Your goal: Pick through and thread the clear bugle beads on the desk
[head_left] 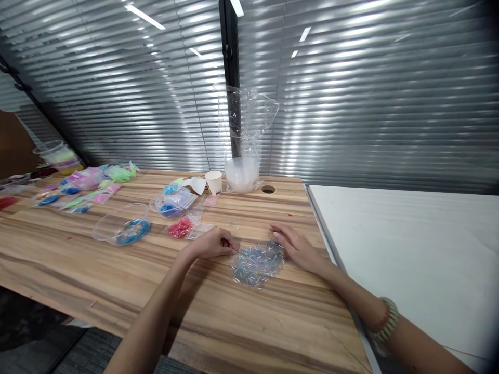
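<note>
A flat heap of shiny, pale iridescent bugle beads point(257, 265) lies on the wood-grain table, apparently inside a clear plastic bag. My left hand point(216, 243) is at the upper left edge of the beads, thumb and fingers pinched together on the bag's edge. At the upper right edge rests my right hand point(295, 246), its fingers stretched out and slightly bent beside the beads. The undersides of its fingertips are hidden. Left of my left hand is a small bag of red beads point(180, 227), with an emptier clear bag point(199, 231) against it.
A clear round dish point(102, 232) with blue beads stands left. Behind are another bead-filled dish point(156, 206), a paper cup point(213, 183) and plastic-wrapped clear bowls point(242, 174). Several coloured bead bags point(88, 179) lie far left. A white tabletop point(409, 249) adjoins at right.
</note>
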Available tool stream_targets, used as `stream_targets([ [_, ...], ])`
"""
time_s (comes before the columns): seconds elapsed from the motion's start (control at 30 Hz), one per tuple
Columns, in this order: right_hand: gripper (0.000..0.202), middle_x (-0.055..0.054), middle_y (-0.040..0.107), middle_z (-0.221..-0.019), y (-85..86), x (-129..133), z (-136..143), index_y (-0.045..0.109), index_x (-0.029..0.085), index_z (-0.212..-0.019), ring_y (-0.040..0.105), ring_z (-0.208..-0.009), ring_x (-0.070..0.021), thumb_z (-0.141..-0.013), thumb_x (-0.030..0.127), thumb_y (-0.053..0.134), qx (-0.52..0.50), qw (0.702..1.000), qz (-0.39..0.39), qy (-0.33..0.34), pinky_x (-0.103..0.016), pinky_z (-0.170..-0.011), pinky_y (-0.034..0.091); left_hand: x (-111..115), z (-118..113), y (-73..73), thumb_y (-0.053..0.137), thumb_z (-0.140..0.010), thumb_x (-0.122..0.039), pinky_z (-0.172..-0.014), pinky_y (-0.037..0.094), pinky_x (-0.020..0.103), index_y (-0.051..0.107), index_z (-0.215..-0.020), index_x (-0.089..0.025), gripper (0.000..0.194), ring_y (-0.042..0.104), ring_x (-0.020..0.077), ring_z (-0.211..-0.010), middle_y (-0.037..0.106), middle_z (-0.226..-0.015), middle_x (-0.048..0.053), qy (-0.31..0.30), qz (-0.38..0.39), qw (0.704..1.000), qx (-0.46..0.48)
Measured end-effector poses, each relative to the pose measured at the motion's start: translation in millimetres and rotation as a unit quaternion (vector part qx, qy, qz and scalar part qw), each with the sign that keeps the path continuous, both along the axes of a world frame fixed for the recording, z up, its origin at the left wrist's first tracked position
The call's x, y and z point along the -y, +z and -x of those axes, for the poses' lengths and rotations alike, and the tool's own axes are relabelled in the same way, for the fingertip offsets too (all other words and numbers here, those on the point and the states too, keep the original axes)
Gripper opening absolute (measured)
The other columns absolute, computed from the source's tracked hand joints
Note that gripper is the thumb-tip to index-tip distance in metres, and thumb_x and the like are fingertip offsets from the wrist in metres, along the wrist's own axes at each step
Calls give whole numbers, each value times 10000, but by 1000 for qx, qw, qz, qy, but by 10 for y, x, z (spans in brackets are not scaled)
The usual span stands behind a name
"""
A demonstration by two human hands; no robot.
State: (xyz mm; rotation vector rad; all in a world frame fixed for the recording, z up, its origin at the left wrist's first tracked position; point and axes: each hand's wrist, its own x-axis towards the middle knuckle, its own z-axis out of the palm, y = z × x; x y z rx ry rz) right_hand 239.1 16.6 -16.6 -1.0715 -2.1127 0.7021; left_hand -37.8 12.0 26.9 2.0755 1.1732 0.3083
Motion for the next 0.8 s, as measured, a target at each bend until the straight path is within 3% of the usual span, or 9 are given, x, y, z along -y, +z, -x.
stream_targets([
  [0.37,407,-73,568,-1217,22,2,2,511,203,-1218,514,-1143,-211,-949,448,328,2,1000,5,1,-408,-992,400,9,0,118,630,-716,-113,-651,444,194,704,-751,-137,86,616,143,-712,696,-775,34,70,-58,996,-24],
  [0.8,403,-81,577,-1203,24,5,14,521,188,-1203,525,-1124,-212,-951,436,327,7,1000,-1,5,-411,-988,404,-165,20,-190,505,-810,-110,-757,450,250,680,-829,-143,179,601,172,-820,665,-859,62,146,-231,961,-40],
])
